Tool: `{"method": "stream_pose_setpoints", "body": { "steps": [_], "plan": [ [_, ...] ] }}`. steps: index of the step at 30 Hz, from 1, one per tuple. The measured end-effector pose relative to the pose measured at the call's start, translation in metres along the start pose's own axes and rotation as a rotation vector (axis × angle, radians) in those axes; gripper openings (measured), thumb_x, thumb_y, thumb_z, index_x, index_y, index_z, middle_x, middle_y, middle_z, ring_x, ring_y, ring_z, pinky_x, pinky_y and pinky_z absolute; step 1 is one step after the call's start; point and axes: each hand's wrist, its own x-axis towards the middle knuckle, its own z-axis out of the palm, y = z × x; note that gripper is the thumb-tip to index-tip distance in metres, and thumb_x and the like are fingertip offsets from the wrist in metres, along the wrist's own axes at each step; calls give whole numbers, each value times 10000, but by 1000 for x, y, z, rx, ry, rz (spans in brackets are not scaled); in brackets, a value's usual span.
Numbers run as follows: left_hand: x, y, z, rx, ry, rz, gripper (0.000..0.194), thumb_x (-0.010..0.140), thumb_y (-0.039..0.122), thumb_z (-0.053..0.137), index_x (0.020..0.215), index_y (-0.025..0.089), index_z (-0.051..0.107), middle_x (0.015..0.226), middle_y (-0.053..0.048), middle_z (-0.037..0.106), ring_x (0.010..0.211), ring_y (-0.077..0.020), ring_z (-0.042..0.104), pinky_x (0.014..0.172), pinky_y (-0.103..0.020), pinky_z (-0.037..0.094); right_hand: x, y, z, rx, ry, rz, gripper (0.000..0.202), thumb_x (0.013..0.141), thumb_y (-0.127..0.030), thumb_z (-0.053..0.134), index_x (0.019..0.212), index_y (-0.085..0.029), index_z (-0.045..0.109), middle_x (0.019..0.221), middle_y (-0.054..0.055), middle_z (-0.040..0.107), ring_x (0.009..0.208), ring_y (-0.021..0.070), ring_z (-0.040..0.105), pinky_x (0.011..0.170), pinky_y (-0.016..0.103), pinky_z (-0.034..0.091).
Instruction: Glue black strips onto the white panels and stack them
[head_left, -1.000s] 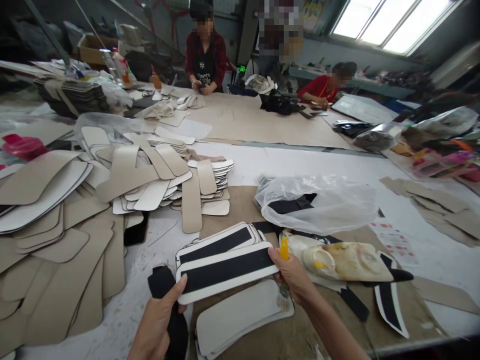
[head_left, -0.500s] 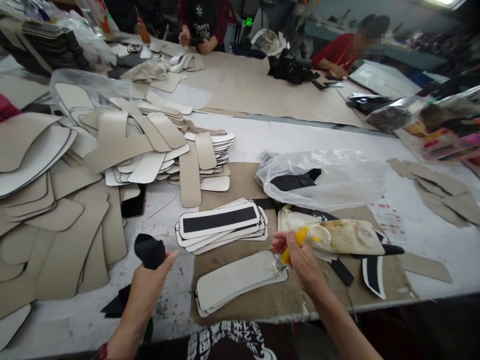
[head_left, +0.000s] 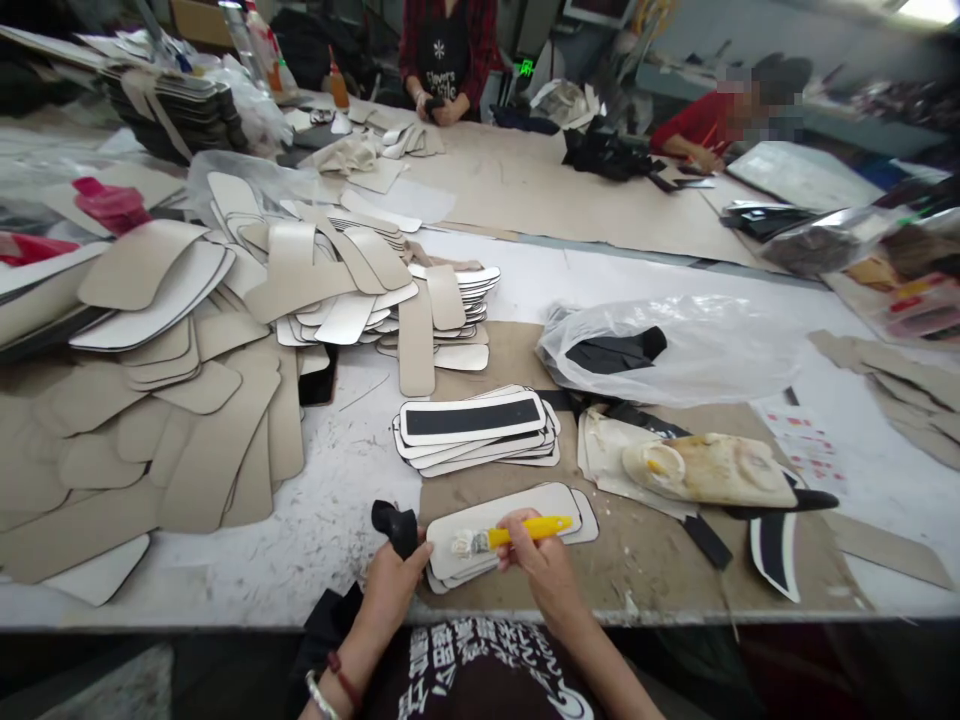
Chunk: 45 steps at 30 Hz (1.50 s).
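Observation:
My right hand (head_left: 536, 560) is closed round the yellow handle of a glue brush (head_left: 517, 533). The brush's whitish bristles lie over the left part of the top piece in a small stack of pale rounded panels (head_left: 517, 510). My left hand (head_left: 396, 580) grips a curled black strip (head_left: 395, 525), and its thumb is at the left end of that stack. Behind it lies a second stack of white panels (head_left: 472, 420), the top one bearing a black strip along its middle. A stained glue container (head_left: 712, 470) rests to the right.
Beige panels (head_left: 217, 440) are heaped at left. A clear plastic bag (head_left: 697, 350) with black pieces lies behind the glue container. A curved black-and-white piece (head_left: 776, 555) is near the front edge at right. Two people (head_left: 450, 60) are across the table.
My right hand has brought the brush left, from the stack's right end to its left part. My left hand, still holding the black strip, has moved right to the stack. The view has shifted.

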Motion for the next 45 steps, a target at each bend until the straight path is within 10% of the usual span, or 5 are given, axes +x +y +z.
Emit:
{"method": "stream_pose_setpoints", "body": {
  "steps": [6, 24, 38, 45],
  "plan": [
    [1, -7, 7, 36, 54, 55, 282, 615, 369, 593, 752, 126, 639, 519, -21, 598, 608, -217, 589, 575, -288, 415, -1, 22, 5, -118, 59, -67, 310, 770, -504, 507, 792, -195, 516, 616, -14, 550, 531, 157, 557, 549, 290, 469],
    [-7, 7, 8, 19, 74, -7, 318, 521, 419, 638, 625, 119, 627, 415, -11, 551, 479, -203, 523, 516, -306, 407, 5, 13, -92, -816, 557, -670, 181, 859, -309, 423, 853, -193, 561, 823, 69, 583, 818, 191, 554, 781, 373, 467],
    [-6, -7, 10, 23, 28, -27, 377, 542, 454, 643, 693, 108, 640, 435, 0, 559, 490, -195, 518, 524, -299, 386, -17, 24, -61, -935, 223, -788, 203, 845, -171, 456, 1021, -217, 547, 929, 76, 600, 919, 188, 566, 798, 330, 503],
    [-7, -11, 12, 20, 29, -3, 380, 533, 454, 651, 700, 113, 636, 445, -6, 573, 506, -203, 532, 557, -308, 397, -7, 26, -59, -993, 372, -804, 185, 834, -176, 480, 994, -192, 573, 910, 101, 601, 893, 217, 566, 776, 369, 503]
  ]
}}
